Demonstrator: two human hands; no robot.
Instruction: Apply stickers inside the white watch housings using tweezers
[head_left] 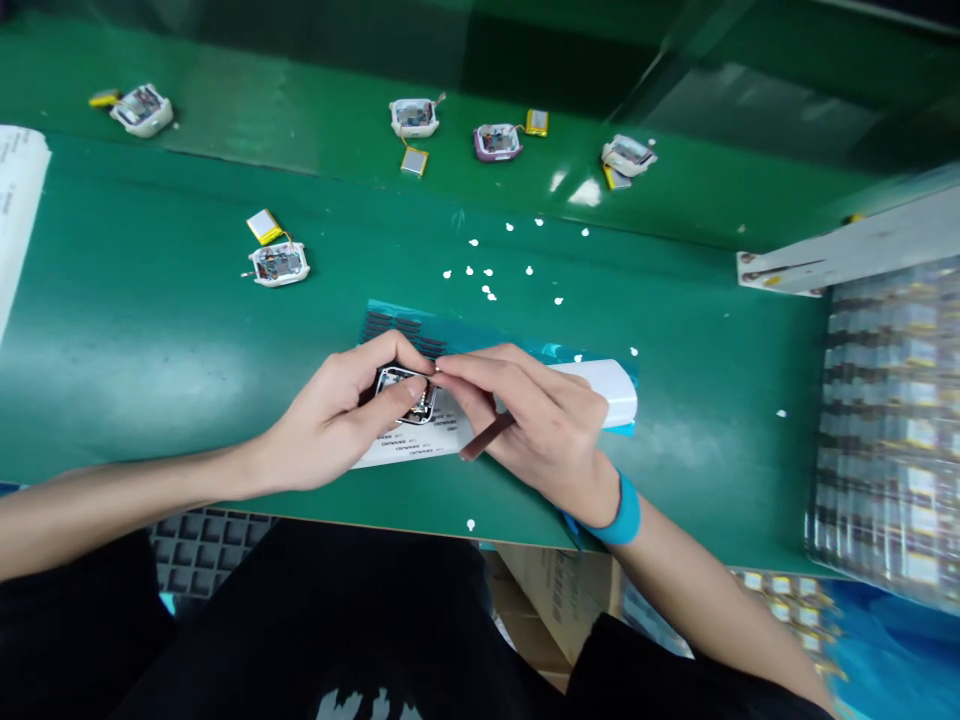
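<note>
L hand thumb covers pt of the open device; its inner parts are too small to ID. What R hand fingertips pinch: too tiny to tell. Brown tool is partly hidden by R hand. Printed sheet is partly behind both hands, txt illegible. Stacked trays run off R edge, contents blurry; white paper runs off L edge. Carton is partly hidden below bench.
</note>
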